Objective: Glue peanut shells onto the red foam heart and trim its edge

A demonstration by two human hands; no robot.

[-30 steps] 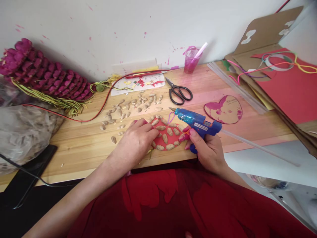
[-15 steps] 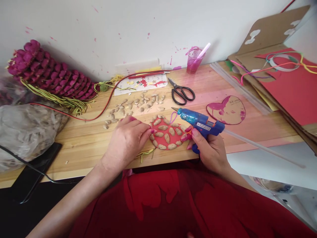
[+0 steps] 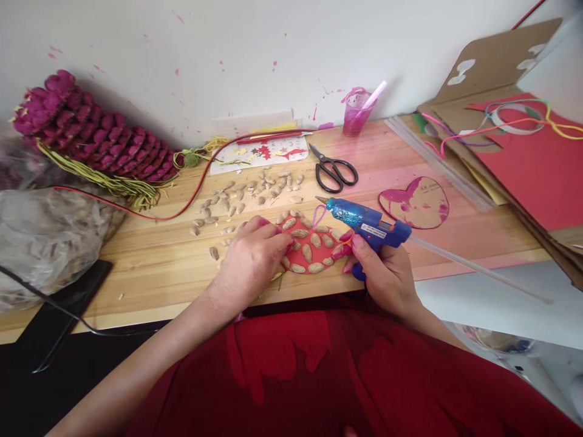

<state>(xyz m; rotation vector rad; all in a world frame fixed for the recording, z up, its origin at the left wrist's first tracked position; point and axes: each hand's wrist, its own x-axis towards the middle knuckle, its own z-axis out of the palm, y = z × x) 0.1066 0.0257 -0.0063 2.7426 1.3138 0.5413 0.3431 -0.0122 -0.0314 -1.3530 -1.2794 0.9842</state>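
Observation:
A red heart-like piece (image 3: 326, 251) lies near the table's front edge, with several unshelled peanuts (image 3: 306, 252) on its face and rim and a pink loop at its top. My left hand (image 3: 255, 252) reaches over its left side, fingers closed and pressed down there; what they pinch, if anything, is hidden. In my right hand (image 3: 387, 276) is a blue hot glue gun (image 3: 364, 221), its nozzle pointing left above the piece and a long clear glue stick out of its back. The fingertips of that hand also touch the piece's right edge.
Loose peanuts (image 3: 237, 194) lie scattered behind my left hand. Black-handled scissors (image 3: 334, 170), a pink-stained cup (image 3: 357, 112) and a cardboard heart (image 3: 415, 203) stand or lie farther back. A plastic bag (image 3: 50, 243) is at left, red card (image 3: 532, 164) at right.
My left hand has moved right, farther over the left part of the red piece, uncovering peanuts on the table behind it. The right hand and glue gun stay nearly still.

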